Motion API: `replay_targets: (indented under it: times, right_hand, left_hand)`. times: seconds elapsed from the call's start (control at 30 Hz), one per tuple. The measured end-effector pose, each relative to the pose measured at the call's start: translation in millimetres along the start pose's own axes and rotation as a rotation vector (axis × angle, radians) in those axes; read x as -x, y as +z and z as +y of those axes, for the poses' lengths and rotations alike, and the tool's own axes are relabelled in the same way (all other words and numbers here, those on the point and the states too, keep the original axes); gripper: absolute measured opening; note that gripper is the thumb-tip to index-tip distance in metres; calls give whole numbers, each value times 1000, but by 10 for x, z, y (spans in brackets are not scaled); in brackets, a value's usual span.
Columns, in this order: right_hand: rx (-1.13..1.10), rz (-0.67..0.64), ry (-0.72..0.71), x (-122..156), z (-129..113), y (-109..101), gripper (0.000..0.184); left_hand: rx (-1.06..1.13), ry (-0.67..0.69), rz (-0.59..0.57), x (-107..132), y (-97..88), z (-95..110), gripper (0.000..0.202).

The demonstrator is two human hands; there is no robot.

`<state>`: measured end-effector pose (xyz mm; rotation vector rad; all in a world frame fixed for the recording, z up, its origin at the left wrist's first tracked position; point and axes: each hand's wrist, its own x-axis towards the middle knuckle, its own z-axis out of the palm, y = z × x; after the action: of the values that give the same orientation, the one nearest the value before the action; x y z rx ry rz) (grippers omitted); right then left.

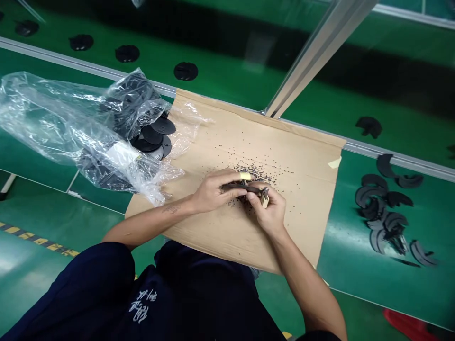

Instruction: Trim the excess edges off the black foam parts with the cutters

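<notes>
Over the cardboard, my left hand (215, 190) grips one end of a thin, dark curved plastic part (239, 188), seen nearly edge-on. My right hand (273, 210) is closed at the part's other end, thumb and fingers pressed around it. Something small and dark sticks up by the right fingertips, too small to name. Yellow tape (245, 175) wraps a left finger, and a similar yellow wrap (265, 201) shows at the right fingers. Many tiny black bits (254, 168) lie scattered on the cardboard sheet (220, 232) beneath and beyond both hands.
A clear plastic bag (53, 118) with black discs (152, 135) spilling out lies at left. Several black curved pieces (386, 208) are heaped on the green table (344, 255) at right. A metal post (305, 61) rises behind the cardboard. More black discs (186, 71) sit on the green surface beyond.
</notes>
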<state>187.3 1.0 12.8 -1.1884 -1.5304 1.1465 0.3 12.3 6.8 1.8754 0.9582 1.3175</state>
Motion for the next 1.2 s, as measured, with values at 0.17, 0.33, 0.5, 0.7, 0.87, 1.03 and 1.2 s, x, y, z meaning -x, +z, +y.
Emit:
replay_targets:
  times: [0.17,0.33,0.5,0.7,0.87,1.03,1.2]
  right_hand:
    - [258,-49,-2,-90,-96,-307,24]
    - [718,-218,-306,-172,-173,-475,16]
    - [985,-338,-464,-205,-209,-457,21]
    - [1001,-342,-514,-192,-224,-467,20]
    - [989,-331,-483,-209,-261,-482,18]
    - [1046,-337,-552,-216,-304,-493,15]
    - [1109,-352,-565,-214,-341,-488,17]
  left_hand:
    - [-21,-45,67,-9,-34,12,22]
    - [-17,110,61,-12,-14,-20,22]
    - [-19,165,48,-4,-5,-33,22]
    - [-15,181,67,-8,-8,-27,21]
    - [4,192,74,-10,-1,-34,24]
    - [1,201,76,-8,5,-39,22]
    - [-8,203,59,-10,-1,-40,19]
